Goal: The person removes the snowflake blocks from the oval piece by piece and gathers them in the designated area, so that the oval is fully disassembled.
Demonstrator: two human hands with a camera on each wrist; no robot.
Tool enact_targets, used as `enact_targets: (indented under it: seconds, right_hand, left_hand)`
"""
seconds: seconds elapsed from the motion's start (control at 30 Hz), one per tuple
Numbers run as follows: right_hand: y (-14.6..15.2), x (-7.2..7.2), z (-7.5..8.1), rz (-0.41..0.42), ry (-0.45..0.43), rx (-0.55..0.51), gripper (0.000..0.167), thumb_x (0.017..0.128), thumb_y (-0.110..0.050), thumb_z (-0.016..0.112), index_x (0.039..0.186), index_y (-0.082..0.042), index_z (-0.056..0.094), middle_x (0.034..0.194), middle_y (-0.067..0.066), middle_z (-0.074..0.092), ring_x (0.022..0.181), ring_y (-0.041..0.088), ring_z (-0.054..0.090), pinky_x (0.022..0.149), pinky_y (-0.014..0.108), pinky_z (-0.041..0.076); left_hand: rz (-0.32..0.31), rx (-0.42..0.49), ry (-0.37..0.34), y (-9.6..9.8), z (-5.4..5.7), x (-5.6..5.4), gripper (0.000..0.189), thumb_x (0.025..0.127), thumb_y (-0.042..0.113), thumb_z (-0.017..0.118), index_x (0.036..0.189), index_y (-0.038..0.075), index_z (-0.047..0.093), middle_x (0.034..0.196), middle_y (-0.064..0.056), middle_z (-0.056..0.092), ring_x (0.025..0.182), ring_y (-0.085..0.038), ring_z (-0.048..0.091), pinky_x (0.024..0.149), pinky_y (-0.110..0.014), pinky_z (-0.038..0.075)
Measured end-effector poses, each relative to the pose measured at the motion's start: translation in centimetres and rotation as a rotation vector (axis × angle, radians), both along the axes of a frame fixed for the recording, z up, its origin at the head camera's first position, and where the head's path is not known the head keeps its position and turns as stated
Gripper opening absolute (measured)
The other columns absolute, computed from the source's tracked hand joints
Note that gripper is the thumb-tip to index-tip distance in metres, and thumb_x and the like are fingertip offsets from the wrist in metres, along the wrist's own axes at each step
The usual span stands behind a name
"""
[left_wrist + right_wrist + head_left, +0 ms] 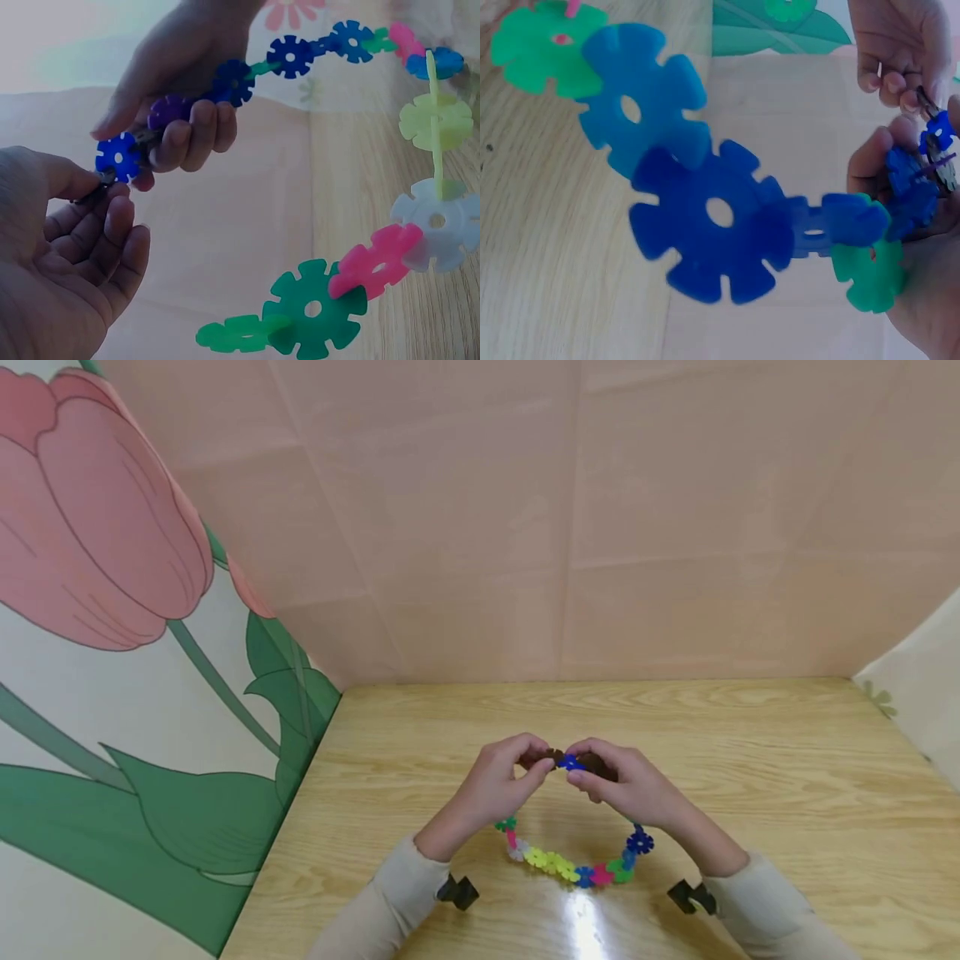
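Both hands meet over the table, joined by a string of interlocking plastic snowflake discs. My left hand (498, 785) pinches a dark brown disc (553, 756) between thumb and fingers. Right beside it is a bright blue disc (118, 157), its slots meeting the brown one. My right hand (633, 785) grips the chain just behind that blue disc, fingers curled round dark and purple discs (169, 112). From there the coloured chain (551, 862) loops down toward the person in blue, green, pink, yellow and white. A light green disc (240, 334) ends it below the left hand.
The hands work above a wood-grain table (405, 727). A plain pinkish cloth (465, 527) hangs behind it, and a tulip-printed panel (120, 527) stands at the left. Black wrist mounts (459, 892) stick out from both sleeves.
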State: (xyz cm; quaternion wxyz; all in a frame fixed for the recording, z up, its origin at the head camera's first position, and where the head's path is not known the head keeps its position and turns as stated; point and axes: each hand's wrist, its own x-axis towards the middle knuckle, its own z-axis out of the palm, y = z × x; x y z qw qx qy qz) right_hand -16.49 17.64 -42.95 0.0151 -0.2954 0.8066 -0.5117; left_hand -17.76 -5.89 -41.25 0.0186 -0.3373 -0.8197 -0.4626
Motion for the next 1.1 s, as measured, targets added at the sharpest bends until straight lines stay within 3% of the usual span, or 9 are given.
enact_targets:
  seconds: [0.23,0.53,0.8,0.93,1.1]
  right_hand:
    - [-0.3,0.2,-0.1,0.002,0.059,-0.022,0.015,0.102,-0.006,0.06,0.116,-0.011,0.062,0.077,0.001,0.058,0.058,0.009,0.051,0.047,0.026,0.045]
    - [-0.5,0.4,0.1,-0.019,0.053,0.02,0.013,0.102,-0.01,0.061,0.114,-0.011,0.063,0.077,-0.002,0.058,0.059,0.008,0.05,0.05,0.025,0.046]
    - [-0.9,0.4,0.1,-0.022,0.084,0.046,0.012,0.102,-0.01,0.061,0.112,-0.013,0.064,0.076,-0.004,0.058,0.06,0.006,0.05,0.052,0.025,0.046]
    - [-0.8,0.4,0.2,-0.072,0.107,0.056,0.011,0.101,-0.01,0.062,0.112,-0.01,0.063,0.078,-0.005,0.058,0.062,0.005,0.049,0.053,0.025,0.045]
    - [-0.2,0.4,0.3,-0.077,0.096,0.055,0.011,0.101,-0.01,0.062,0.112,-0.009,0.063,0.078,-0.004,0.057,0.062,0.007,0.049,0.053,0.025,0.045]
  left_hand:
    - [0.009,0.028,-0.047,0.0,0.3,0.0,0.017,0.101,0.021,0.065,0.108,0.006,0.07,0.093,-0.005,0.073,0.081,-0.005,0.065,0.073,-0.021,0.054]
    - [-0.052,-0.052,0.033,0.0,0.5,-0.2,0.012,0.102,0.012,0.061,0.109,0.002,0.065,0.084,0.0,0.058,0.073,-0.005,0.05,0.062,-0.017,0.044]
    - [-0.107,-0.124,-0.056,-0.7,0.9,-0.7,0.018,0.107,0.015,0.053,0.116,0.003,0.062,0.09,0.0,0.056,0.075,-0.008,0.049,0.065,-0.018,0.043]
    - [-0.045,-0.124,-0.025,-1.3,0.8,-0.9,0.021,0.107,0.016,0.051,0.12,0.003,0.062,0.097,-0.002,0.061,0.079,-0.009,0.053,0.067,-0.02,0.048]
    - [0.091,-0.058,0.018,-2.8,0.2,-1.9,0.021,0.103,0.019,0.061,0.119,0.007,0.066,0.096,-0.001,0.069,0.079,-0.01,0.06,0.068,-0.023,0.052]
